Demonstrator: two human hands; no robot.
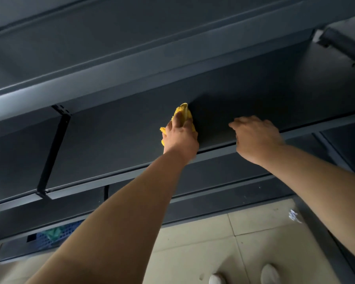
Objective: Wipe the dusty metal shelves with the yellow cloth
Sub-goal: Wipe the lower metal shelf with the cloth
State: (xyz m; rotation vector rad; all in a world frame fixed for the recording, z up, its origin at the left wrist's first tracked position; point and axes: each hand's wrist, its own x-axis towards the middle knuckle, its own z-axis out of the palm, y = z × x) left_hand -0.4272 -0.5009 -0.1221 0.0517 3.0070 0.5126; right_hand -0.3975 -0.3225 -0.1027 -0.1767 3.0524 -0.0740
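Both forearms fill the near view, reaching up and away from me toward the dark metal shelf (111, 144). On my feed the left hand (180, 138) sits on the shelf surface a little back from its front edge, roughly midway along the stretch I can see. Its fingers are curled over the bunched yellow cloth (185, 111) and press it down against the metal. The cloth pokes out past the fingertips toward the back of the shelf and also shows at the left side of the hand.

Just to the right, apart from the cloth, the right hand (256, 136) rests at the shelf's front edge. Its fingers are loosely bent with the tips toward the surface and hold nothing; the thumb lies by the front lip.

A black slotted bracket (53, 148) runs from front to back across the shelf's left part. More dark shelves sit above and below. Under the lower shelf's left end I can make out a blue crate (47, 236). Beige floor tiles (203, 242) and two white shoes (271, 273) show at the bottom.
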